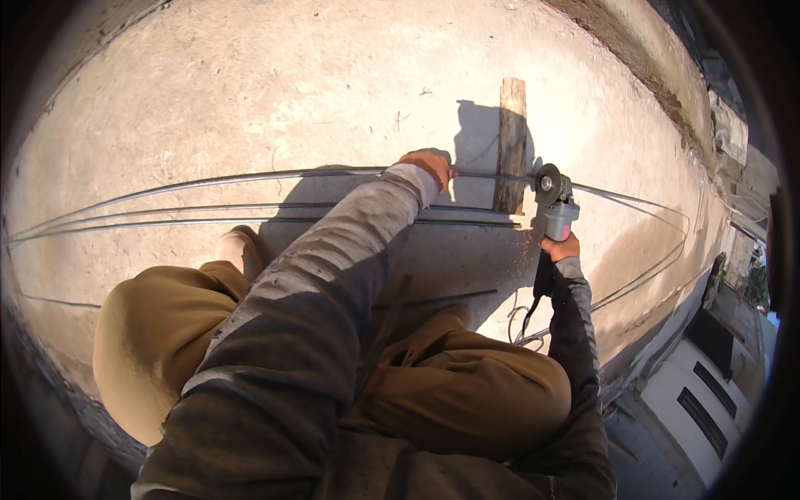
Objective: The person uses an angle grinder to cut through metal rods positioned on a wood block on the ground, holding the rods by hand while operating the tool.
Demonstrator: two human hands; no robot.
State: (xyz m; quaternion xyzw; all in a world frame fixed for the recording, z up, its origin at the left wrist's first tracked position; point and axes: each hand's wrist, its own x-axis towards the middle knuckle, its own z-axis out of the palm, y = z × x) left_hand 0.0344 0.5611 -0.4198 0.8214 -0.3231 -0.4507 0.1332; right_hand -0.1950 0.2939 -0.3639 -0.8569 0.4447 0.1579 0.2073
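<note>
My left hand (pixel 429 164) is closed around a long thin steel rod (pixel 275 175) that runs across the concrete. In my right hand (pixel 563 247) is a grey angle grinder (pixel 558 220), gripped by its body. The grinder's round disc (pixel 547 182) meets the rod just right of a rough wooden board (pixel 512 137), and small orange sparks fall toward me. Under the rod, the board lies lengthwise away from me. Two more steel rods (pixel 250 222) lie nearer my feet, their right ends by the board's near end. My fingertips are partly hidden.
A black power cord (pixel 528 321) loops down from the grinder beside my right knee. Beyond the disc the rod (pixel 629 198) continues and bends back toward me. A low raised edge (pixel 658 87) borders the concrete floor (pixel 333 100) at the far right. My foot (pixel 239 247) is close to the rods.
</note>
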